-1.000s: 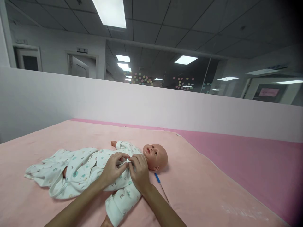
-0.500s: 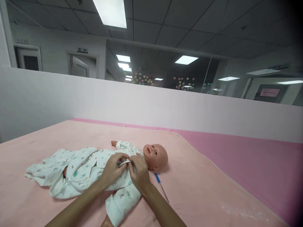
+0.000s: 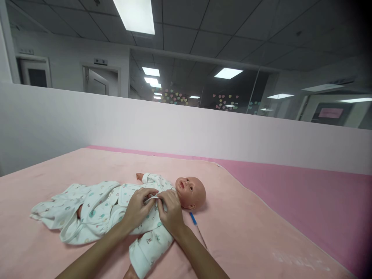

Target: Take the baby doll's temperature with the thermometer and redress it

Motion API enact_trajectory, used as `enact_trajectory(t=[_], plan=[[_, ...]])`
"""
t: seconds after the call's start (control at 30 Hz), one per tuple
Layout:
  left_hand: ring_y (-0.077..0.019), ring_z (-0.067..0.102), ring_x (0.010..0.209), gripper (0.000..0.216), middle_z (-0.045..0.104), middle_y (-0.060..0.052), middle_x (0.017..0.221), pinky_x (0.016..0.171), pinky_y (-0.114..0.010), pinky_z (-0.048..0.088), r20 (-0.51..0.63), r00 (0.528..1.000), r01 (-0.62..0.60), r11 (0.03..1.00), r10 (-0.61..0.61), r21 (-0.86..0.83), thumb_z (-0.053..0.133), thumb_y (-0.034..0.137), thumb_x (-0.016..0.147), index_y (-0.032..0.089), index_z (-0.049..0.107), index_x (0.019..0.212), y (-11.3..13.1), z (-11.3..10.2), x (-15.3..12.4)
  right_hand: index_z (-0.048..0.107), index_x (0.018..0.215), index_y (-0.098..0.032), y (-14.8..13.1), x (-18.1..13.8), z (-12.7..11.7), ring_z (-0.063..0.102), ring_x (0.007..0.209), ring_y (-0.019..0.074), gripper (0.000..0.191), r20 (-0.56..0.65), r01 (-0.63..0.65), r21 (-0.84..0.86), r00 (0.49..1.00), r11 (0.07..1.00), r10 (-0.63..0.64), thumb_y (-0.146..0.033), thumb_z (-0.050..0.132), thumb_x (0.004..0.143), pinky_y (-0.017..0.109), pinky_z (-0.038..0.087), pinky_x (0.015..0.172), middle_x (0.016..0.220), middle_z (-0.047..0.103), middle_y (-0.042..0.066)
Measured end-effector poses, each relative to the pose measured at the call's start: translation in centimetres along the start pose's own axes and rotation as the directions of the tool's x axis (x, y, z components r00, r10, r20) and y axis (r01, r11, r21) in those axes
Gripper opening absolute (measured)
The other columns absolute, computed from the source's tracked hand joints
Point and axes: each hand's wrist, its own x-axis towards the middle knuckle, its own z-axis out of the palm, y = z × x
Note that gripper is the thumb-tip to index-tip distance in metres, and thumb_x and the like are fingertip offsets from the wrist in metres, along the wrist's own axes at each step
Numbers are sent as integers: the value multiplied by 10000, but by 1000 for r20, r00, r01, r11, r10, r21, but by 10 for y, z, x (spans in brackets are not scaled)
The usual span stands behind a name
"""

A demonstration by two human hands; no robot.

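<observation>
A bald baby doll (image 3: 195, 192) lies on its back, its head to the right, wearing a white printed baby outfit (image 3: 100, 199). Over the doll's chest, my left hand (image 3: 141, 204) is closed, with thumb and fingers pinching the edge of the garment. My right hand (image 3: 171, 209) pinches the same edge just to the right, so a short strip of white cloth (image 3: 153, 197) spans between the fingertips. Whether a snap or tie is under the fingers I cannot make out. One doll arm reaches toward me with its sleeve (image 3: 151, 248) on; the other points away.
A thin stick with a blue end (image 3: 193, 219) lies beside the doll's head, near my right forearm. The doll rests on a peach blanket (image 3: 247, 232) over a pink mat (image 3: 290, 190). A low white wall (image 3: 186, 126) runs along the far side, with glass above it.
Both hands stay at the doll's chest with hardly any movement. The pinched cloth edge has shifted slightly between the fingertips.
</observation>
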Motion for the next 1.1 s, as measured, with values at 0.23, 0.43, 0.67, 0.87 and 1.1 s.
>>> enact_trajectory(t=[0.23,0.43,0.67,0.87,1.1], plan=[[-197,538,847,216,624,-48,876,793,-352,424,32,998,-53,997,51,51,448,240,799,204,627,914,4,-3,1,548,815,-189,0,0,1,498,754,162,151,0,-4,30,1000,1000,4,-123,412,823,314,386,707,757,576,36],[-210,524,885,260,617,-51,908,811,-361,409,73,993,-105,987,97,124,458,220,792,236,646,969,4,-3,3,561,832,-196,2,-1,1,510,743,154,171,-16,8,20,1000,1000,-7,-122,406,835,309,401,703,759,585,30],[-198,514,862,323,599,-47,921,772,-345,392,141,980,-174,955,144,239,381,185,831,260,607,1049,4,-2,2,562,885,-200,1,0,-1,516,759,158,180,-10,13,44,1000,999,-12,-124,404,846,312,409,705,793,600,35],[-192,505,843,325,600,-47,912,763,-344,375,159,976,-190,942,150,275,330,153,849,230,607,1001,5,-2,2,557,893,-200,0,0,-1,509,779,159,155,11,-10,35,1000,999,9,-133,425,844,316,398,730,814,598,33],[-184,492,829,269,590,-26,883,742,-330,362,127,982,-169,939,136,300,337,130,843,211,575,939,2,1,2,563,883,-199,2,-1,1,507,774,160,137,7,8,-4,1000,1000,-7,-141,447,837,317,390,736,792,603,27]])
